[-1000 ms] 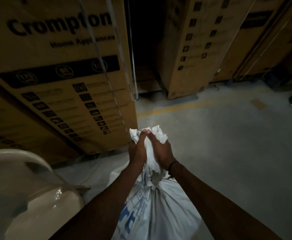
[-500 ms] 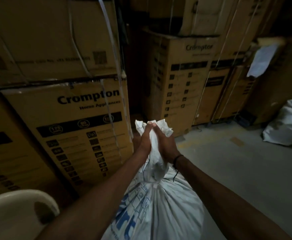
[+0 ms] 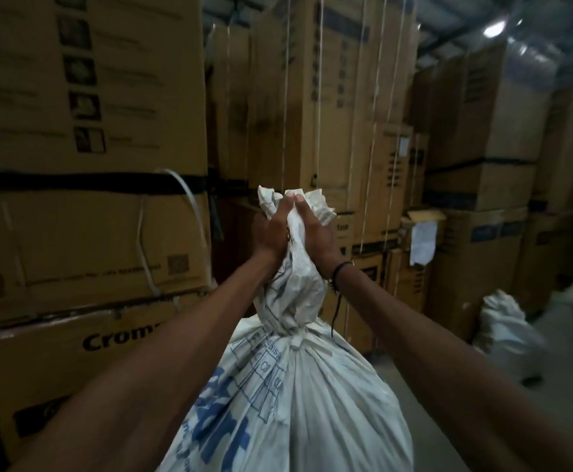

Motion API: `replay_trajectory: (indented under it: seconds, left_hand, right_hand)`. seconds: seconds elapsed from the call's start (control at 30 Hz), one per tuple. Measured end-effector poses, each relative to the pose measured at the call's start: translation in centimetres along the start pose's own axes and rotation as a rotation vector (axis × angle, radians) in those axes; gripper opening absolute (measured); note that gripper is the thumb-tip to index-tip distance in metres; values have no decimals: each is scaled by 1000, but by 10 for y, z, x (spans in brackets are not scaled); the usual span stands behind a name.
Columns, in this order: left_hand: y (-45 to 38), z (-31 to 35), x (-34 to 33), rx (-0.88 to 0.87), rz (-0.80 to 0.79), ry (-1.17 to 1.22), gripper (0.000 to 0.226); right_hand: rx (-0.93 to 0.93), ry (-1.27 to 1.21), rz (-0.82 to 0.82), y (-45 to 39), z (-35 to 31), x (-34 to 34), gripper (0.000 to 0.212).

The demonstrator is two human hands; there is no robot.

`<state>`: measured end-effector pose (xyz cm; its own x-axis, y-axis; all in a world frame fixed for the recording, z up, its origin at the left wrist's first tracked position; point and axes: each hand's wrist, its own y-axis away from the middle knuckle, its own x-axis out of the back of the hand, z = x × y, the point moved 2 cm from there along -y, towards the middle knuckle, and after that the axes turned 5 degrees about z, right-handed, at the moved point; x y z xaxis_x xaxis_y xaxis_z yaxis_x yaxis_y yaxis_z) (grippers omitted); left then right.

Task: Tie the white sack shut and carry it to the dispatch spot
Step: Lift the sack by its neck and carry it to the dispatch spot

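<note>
1. Both my hands are wrapped tight round the bunched neck of the white sack [image 3: 288, 386]: my left hand [image 3: 271, 233] on one side, my right hand [image 3: 315, 236] on the other, thumbs meeting at the top where the crumpled mouth sticks out. The sack hangs in front of me, between my forearms, with a knot [image 3: 295, 338] already cinched below my grip.
2. I reckon the biggest risk is the slick woven cloth sliding through my fingers; the body looks full and heavy, and all the weight pulls on that one twisted neck.
3. If the knot is loose, the load could drag it open and spill.
4. The stacked cardboard boxes [image 3: 91, 233] stand close on my left, with a loose strap [image 3: 193, 206] looping out; a swinging sack could snag or bump there.
5. Another white bag [image 3: 506, 332] lies on the floor to my right, a possible trip.
6. Hard to tell: the sack's bottom is cut off, so I can't say whether it is off the floor. My fingertips are hidden behind the neck. The light is dim, the edges blurred, and no dispatch spot is visible.
</note>
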<state>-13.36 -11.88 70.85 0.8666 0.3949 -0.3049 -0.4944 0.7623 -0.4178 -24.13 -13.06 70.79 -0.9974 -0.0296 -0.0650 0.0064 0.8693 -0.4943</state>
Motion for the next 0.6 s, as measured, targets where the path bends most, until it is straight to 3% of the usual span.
replay_trajectory:
  seconds: [0.1, 0.23, 0.3, 0.4, 0.47, 0.6]
  left_hand:
    - [-21, 39, -26, -74, -48, 98, 22]
    - [-39, 66, -68, -105, -72, 204, 37]
    - [-42, 70, -92, -84, -85, 231, 45]
    - [-36, 66, -130, -10, -153, 235, 27]
    - [-26, 60, -158, 31, -203, 219, 31]
    - [-4, 43, -211, 61, -268, 254, 34]
  right_hand:
    - [121, 91, 53, -27, -46, 5, 51]
    - [233, 139, 99, -45, -89, 28, 26]
    - [243, 175, 145, -53, -98, 47, 25]
    - [241, 219, 224, -63, -105, 79, 30]
    - [228, 255, 276, -64, -106, 105, 27]
    - [203, 316, 381, -65, -100, 161, 52]
